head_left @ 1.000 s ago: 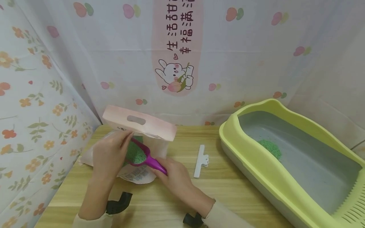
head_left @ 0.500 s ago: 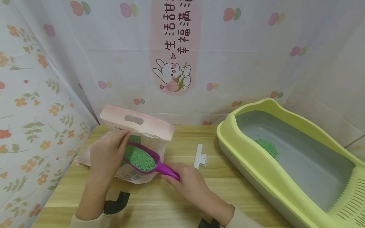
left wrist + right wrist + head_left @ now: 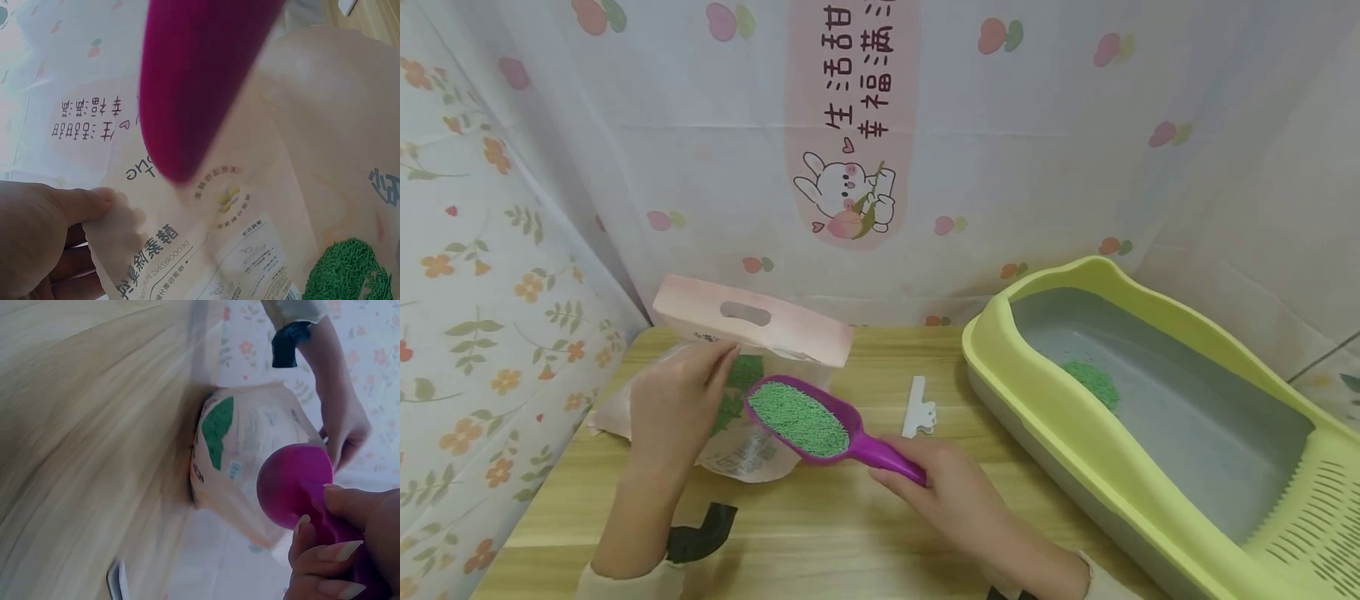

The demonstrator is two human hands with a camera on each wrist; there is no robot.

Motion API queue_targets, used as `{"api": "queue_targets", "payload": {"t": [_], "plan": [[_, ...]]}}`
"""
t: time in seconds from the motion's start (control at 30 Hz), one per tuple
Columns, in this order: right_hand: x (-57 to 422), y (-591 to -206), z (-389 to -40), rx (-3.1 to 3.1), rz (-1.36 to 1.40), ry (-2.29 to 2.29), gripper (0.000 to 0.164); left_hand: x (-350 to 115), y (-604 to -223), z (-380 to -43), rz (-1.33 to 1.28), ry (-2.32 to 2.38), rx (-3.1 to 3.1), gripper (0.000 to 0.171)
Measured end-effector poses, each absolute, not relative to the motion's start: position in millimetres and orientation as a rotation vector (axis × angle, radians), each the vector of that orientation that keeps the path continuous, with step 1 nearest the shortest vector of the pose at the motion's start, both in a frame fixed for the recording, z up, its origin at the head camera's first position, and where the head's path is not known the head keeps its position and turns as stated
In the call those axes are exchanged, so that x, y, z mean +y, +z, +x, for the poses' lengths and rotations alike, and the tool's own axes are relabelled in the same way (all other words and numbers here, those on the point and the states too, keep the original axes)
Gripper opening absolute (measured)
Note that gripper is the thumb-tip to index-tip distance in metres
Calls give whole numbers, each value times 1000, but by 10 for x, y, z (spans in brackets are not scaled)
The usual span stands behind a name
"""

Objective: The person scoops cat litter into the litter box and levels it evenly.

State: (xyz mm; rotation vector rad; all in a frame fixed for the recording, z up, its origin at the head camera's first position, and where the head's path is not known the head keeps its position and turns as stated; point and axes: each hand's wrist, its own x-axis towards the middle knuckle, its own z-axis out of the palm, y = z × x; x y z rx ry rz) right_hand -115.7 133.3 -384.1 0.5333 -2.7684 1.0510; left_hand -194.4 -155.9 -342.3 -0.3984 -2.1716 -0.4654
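Filling the purple scoop [image 3: 867, 447], green pellets [image 3: 799, 418] hide its floor.

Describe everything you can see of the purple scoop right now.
The purple scoop looks like plastic: a long, rounded bowl with raised sides, narrowing into a stout handle. Its bowl is loaded with green pellets. The right hand grips the handle, holding the scoop above the wooden table, in front of the open bag. The bowl faces up, its rounded end toward the bag. The hand hides part of the handle.
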Motion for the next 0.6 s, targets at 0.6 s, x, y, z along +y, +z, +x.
{"api": "queue_targets", "payload": {"t": [0.6], "plan": [[2123,-3505,-765,-2607,501,924,32,-1576,-3469,-1958,-422,-451,-2163,12]]}}
